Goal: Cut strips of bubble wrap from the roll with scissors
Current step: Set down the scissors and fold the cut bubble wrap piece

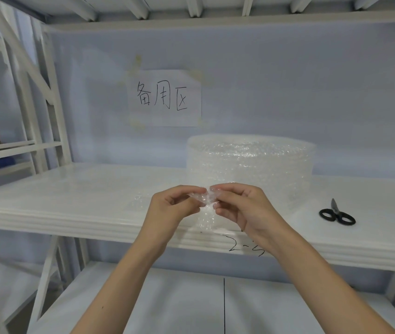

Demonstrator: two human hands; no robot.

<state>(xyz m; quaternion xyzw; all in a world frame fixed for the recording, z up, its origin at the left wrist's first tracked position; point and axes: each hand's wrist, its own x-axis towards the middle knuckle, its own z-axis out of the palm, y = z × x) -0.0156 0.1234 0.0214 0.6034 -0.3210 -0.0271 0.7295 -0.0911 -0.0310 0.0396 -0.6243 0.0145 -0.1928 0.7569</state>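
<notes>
A clear bubble wrap roll [252,165] stands upright on the white shelf [71,203], right of centre. In front of it, a loose bubble wrap piece [205,201] hangs down over the shelf's front edge. My left hand [170,208] pinches its top edge from the left. My right hand [242,208] pinches the same edge from the right, the fingertips of both hands nearly meeting. Black-handled scissors [337,213] lie flat on the shelf to the right, blades pointing away, apart from both hands.
More flat bubble wrap [141,198] lies on the shelf left of the hands. A paper sign [165,98] with handwriting is taped to the back wall. White rack uprights [47,104] stand at the left. A lower shelf [191,304] lies beneath my forearms.
</notes>
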